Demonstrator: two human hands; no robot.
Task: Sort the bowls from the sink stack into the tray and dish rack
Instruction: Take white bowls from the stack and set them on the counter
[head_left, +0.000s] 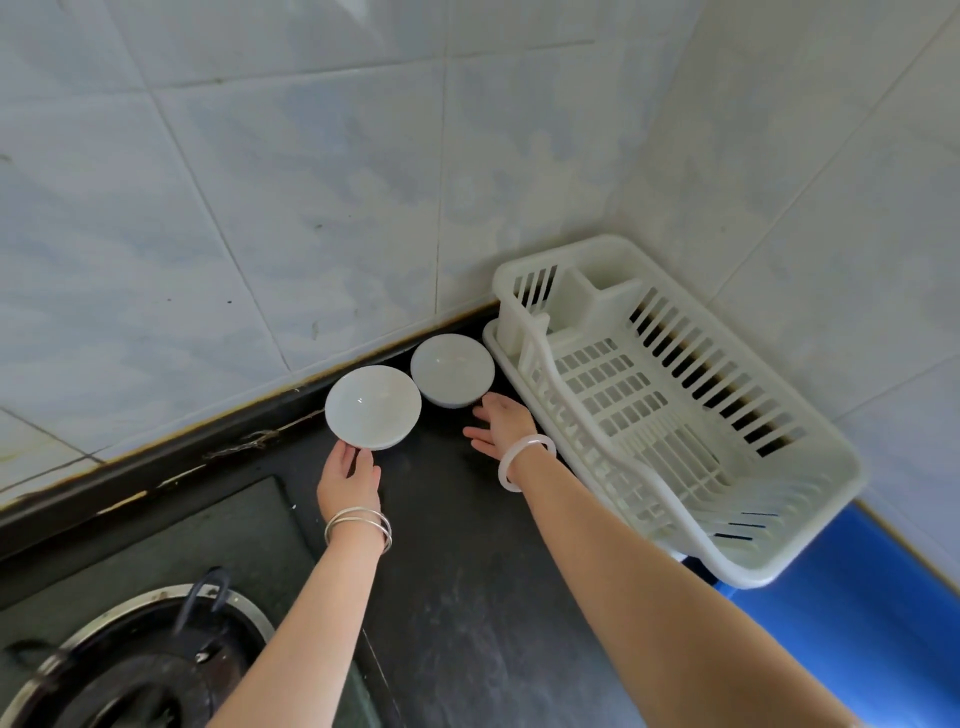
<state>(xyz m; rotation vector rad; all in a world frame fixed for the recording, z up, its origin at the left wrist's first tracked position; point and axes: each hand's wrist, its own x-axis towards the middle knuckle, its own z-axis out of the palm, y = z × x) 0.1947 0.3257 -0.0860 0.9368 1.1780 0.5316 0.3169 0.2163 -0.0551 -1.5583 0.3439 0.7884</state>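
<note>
Two white bowls stood upright on the dark bench, close against the tiled wall. The left bowl and the right bowl sat side by side, almost touching, each showing its empty inside. My left hand reached to the near edge of the left bowl, fingertips at its rim; the grip was released, fingers spread, not closed around anything. My right hand lay palm down on the bench just below the right bowl, its fingertips near the bowl's base; that grip was also released, holding nothing. Thin silver bangles circled my left wrist, and a pale, smooth bracelet circled my right. A white plastic dish rack stood to the right of the bowls, set in the corner where two tiled walls met, with nothing in it. It rested on a matching white tray, whose edge showed beside the right bowl. A gas burner sat at the lower left, and a blue surface showed beneath the rack's near end.
</note>
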